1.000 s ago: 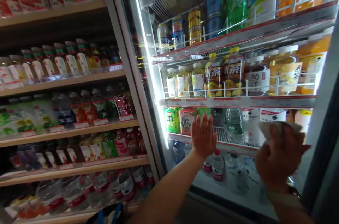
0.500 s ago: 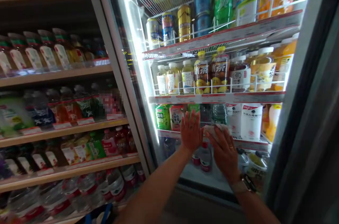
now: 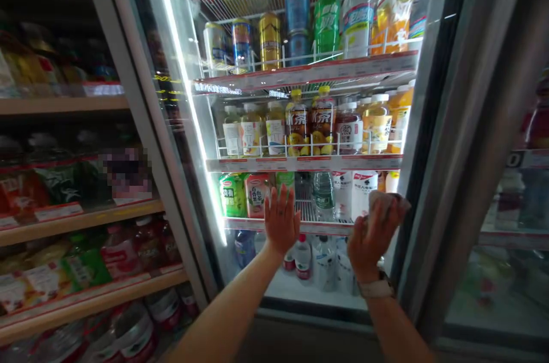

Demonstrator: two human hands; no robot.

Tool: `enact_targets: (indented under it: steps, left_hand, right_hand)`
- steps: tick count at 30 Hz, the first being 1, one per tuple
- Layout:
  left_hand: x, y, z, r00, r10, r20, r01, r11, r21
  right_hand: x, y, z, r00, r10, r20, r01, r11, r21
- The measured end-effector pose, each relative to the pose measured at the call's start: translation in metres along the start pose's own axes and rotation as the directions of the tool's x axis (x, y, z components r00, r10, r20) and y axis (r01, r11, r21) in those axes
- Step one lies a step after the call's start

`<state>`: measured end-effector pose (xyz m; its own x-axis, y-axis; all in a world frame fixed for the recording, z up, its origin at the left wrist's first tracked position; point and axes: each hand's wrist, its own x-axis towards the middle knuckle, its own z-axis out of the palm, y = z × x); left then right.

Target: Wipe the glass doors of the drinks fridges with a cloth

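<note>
A tall glass door (image 3: pixel 309 288) with a metal frame stands in front of lit shelves of drinks. My left hand (image 3: pixel 281 223) is raised with fingers spread, palm against or close to the glass, and holds nothing. To its right, my right hand (image 3: pixel 374 237) presses a crumpled pale cloth (image 3: pixel 388 203) near the door's right edge, fingers over the cloth. A watch band (image 3: pixel 376 288) circles my right wrist. Behind the left hand are a green carton (image 3: pixel 232 196) and a red carton (image 3: pixel 256 194).
Wooden shelves (image 3: pixel 86 220) with bottles run along the left. A vertical metal door frame (image 3: pixel 454 180) rises at the right, with another glass-fronted cooler beyond it. Inside the cooler, wire-fronted shelves (image 3: pixel 300 164) hold bottles and cans.
My right hand has moved right with the cloth, away from my left hand, to near the door's right edge. My left hand stays by the glass. The view has turned right.
</note>
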<state>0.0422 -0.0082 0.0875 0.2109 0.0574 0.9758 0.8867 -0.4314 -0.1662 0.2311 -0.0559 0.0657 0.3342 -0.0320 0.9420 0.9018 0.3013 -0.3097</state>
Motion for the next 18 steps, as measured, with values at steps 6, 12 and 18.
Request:
enact_targets:
  steps: [6,12,18]
  left_hand:
    - [-0.003,-0.001,0.001,0.999,0.003,0.046,-0.004,0.999,0.036]
    - [-0.002,-0.002,-0.003,0.998,0.031,0.047,-0.032,0.999,0.027]
    - [0.0,-0.001,-0.003,0.999,0.032,0.013,-0.032,0.999,0.003]
  right_hand:
    - [-0.044,-0.058,0.021,0.948,-0.213,0.238,0.185,0.974,0.134]
    - [-0.045,-0.05,0.016,0.905,-0.31,0.29,0.291,0.951,0.108]
    - [-0.017,0.016,-0.009,0.96,-0.212,0.185,0.222,0.974,-0.037]
